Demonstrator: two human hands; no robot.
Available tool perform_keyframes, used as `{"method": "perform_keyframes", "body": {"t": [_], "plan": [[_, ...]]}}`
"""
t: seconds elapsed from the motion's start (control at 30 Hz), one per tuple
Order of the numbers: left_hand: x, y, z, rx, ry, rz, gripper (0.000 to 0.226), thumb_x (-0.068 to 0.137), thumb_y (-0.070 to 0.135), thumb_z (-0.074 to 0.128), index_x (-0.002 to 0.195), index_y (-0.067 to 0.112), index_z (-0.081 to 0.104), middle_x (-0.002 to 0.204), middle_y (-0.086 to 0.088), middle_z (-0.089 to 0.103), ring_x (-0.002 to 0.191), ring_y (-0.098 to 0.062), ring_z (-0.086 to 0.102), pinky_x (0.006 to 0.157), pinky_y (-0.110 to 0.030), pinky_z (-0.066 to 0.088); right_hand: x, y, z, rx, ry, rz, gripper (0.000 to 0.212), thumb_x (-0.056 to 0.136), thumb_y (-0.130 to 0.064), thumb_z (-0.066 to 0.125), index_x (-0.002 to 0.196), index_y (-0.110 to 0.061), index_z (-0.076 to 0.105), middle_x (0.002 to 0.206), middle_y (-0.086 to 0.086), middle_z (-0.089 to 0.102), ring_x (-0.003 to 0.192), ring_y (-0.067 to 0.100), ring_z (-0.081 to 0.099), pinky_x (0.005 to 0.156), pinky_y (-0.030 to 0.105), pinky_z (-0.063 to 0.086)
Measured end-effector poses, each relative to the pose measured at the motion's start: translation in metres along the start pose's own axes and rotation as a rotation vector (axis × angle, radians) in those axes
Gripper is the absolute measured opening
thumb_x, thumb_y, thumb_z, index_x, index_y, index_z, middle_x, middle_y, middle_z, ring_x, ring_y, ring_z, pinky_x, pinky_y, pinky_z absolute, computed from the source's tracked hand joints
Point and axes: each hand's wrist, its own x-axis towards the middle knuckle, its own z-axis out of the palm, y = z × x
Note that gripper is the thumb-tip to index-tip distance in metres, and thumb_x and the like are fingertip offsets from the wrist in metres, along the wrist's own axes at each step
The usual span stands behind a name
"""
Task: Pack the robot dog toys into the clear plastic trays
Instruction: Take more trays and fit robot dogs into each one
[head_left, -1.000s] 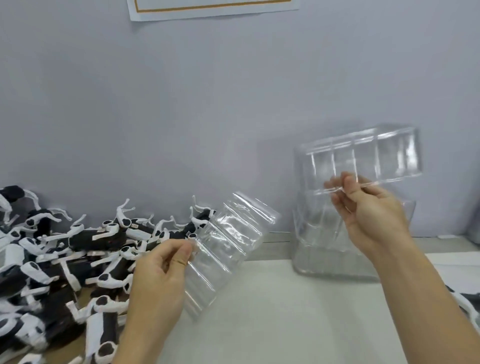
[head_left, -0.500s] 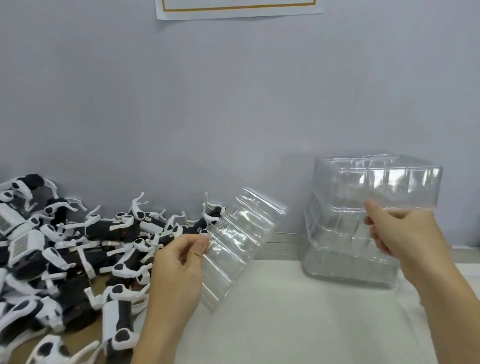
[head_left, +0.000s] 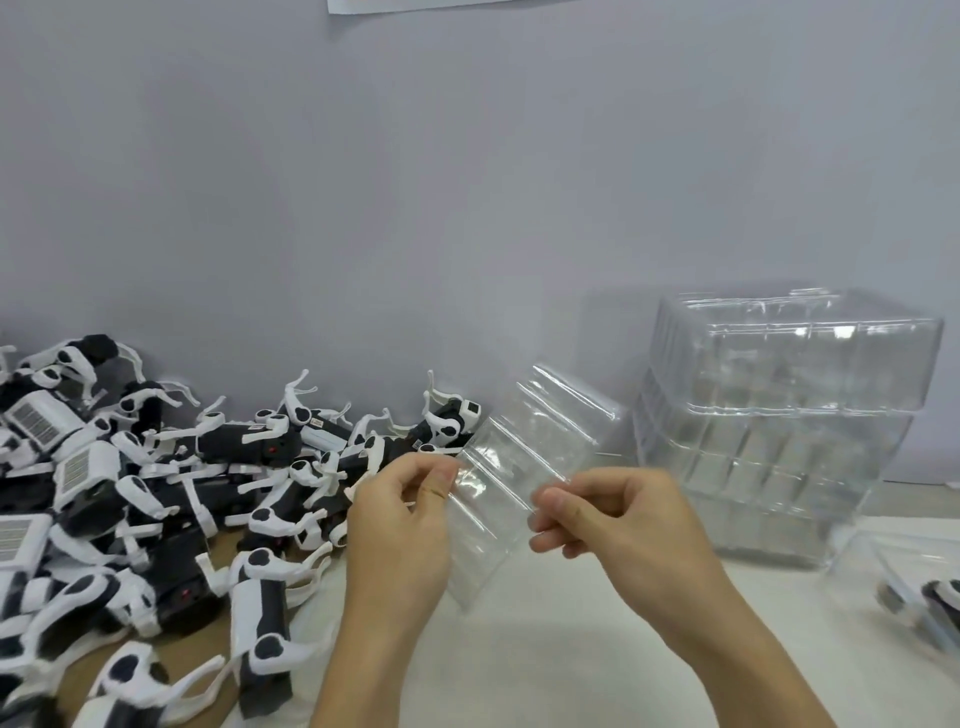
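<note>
Head view looks down on a pale bench (head_left: 545, 649) set against a grey wall (head_left: 415, 208). Both hands hold one clear plastic tray (head_left: 519, 467) above the bench, tilted so its far end rises toward the right. The left hand (head_left: 400, 525) pinches the tray's left edge between thumb and curled fingers (head_left: 441, 475). The right hand (head_left: 618, 519) pinches the tray's right edge, thumb on top and the other fingers curled beneath it. The tray is ribbed into several narrow compartments and nothing can be seen inside them.

To the left, a heap of black-and-white robot dog toys (head_left: 156, 493) lies jumbled on a brown surface (head_left: 218, 639) beside the pale bench top, reaching back to the wall; their white legs stick out at all angles, and some lie belly up with barcode labels showing. The nearest toys lie just beside the left wrist.

To the right, a stack of clear plastic trays (head_left: 779, 441) stands on the bench against the wall, the topmost one sitting slightly askew on those below. It stands apart from both hands. At the far right edge, another clear tray (head_left: 883, 561) lies on the bench with a dark and white toy (head_left: 940, 597) partly visible in it, cut off by the frame. A white sheet of paper (head_left: 415, 4) shows at the top edge of the wall.
</note>
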Motion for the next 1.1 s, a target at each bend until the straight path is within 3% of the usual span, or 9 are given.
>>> {"method": "perform_keyframes", "body": {"t": [0.23,0.33,0.47,0.57,0.63,0.67,0.8,0.93,1.1], "plan": [[0.007,-0.005,-0.012,-0.024,0.158,-0.047,0.026,0.097,0.013,0.058,0.081,0.025,0.074,0.075,0.008,0.073,0.077,-0.018,0.068,0.072,-0.034,0.056,-0.001,-0.001,-0.006,-0.023,-0.036,0.011,0.018,0.089,0.000,0.067,0.073,-0.004,0.074,0.068,0.011,0.073,0.061,0.020,0.072,0.055,0.019,0.050],[0.013,-0.006,-0.033,-0.057,0.269,-0.025,0.029,0.099,0.014,0.056,0.079,0.027,0.072,0.072,0.017,0.071,0.069,-0.002,0.064,0.061,-0.021,0.052,-0.005,-0.010,-0.028,-0.118,-0.093,-0.016,0.024,0.088,0.006,0.066,0.068,-0.006,0.071,0.064,0.013,0.071,0.055,0.018,0.067,0.053,0.018,0.047],[0.018,-0.008,-0.058,-0.030,0.295,0.041,0.025,0.101,0.016,0.052,0.086,0.021,0.071,0.074,0.009,0.069,0.066,0.008,0.060,0.064,-0.017,0.052,-0.015,-0.034,-0.072,-0.209,-0.100,-0.221,0.029,0.084,0.006,0.066,0.068,-0.018,0.073,0.061,0.013,0.068,0.053,0.017,0.065,0.052,0.017,0.048],[0.018,-0.006,-0.060,-0.003,0.203,0.097,0.028,0.100,0.011,0.053,0.083,0.025,0.070,0.078,0.007,0.071,0.070,0.005,0.062,0.066,-0.005,0.048,-0.025,-0.056,-0.099,-0.157,0.017,-0.375,0.008,0.082,-0.026,0.074,0.074,-0.024,0.074,0.061,0.007,0.068,0.050,0.019,0.066,0.048,0.015,0.047],[0.016,-0.005,-0.059,0.015,0.110,0.107,0.026,0.098,0.010,0.055,0.083,0.024,0.070,0.081,0.010,0.072,0.071,-0.001,0.064,0.067,-0.010,0.051,-0.030,-0.069,-0.111,-0.100,0.020,-0.416,0.034,0.067,-0.059,0.080,0.076,-0.027,0.073,0.064,-0.001,0.068,0.052,0.015,0.065,0.050,0.013,0.047],[0.015,-0.004,-0.058,0.032,0.049,0.105,0.024,0.097,0.009,0.056,0.085,0.023,0.071,0.083,0.010,0.073,0.074,-0.006,0.065,0.070,-0.016,0.052,-0.030,-0.075,-0.113,-0.031,0.028,-0.425,0.038,0.062,-0.063,0.080,0.076,-0.028,0.073,0.066,-0.005,0.068,0.055,0.012,0.065,0.053,0.013,0.049],[0.009,0.002,-0.057,0.144,-0.246,0.094,0.028,0.090,0.001,0.065,0.080,0.025,0.075,0.082,0.007,0.075,0.082,-0.009,0.068,0.080,-0.028,0.052,-0.008,-0.084,-0.107,0.261,0.201,-0.447,0.011,0.075,-0.041,0.075,0.074,-0.031,0.071,0.073,-0.011,0.068,0.067,0.007,0.067,0.064,0.017,0.053],[0.003,0.010,-0.053,0.353,-0.590,-0.010,0.013,0.080,0.020,0.080,0.077,0.032,0.080,0.083,0.015,0.073,0.087,-0.001,0.065,0.091,-0.026,0.045,0.026,-0.083,-0.099,0.485,0.431,-0.361,0.015,0.096,-0.017,0.062,0.083,-0.022,0.067,0.080,-0.005,0.070,0.078,0.013,0.071,0.067,0.019,0.051],[-0.002,0.011,-0.051,0.404,-0.782,-0.139,0.018,0.071,0.033,0.087,0.085,0.040,0.078,0.090,0.020,0.073,0.095,0.010,0.061,0.091,-0.018,0.039,0.048,-0.064,-0.095,0.389,0.630,-0.136,0.015,0.097,-0.011,0.063,0.083,-0.012,0.065,0.081,0.006,0.070,0.072,0.011,0.073,0.079,0.023,0.059]]}}
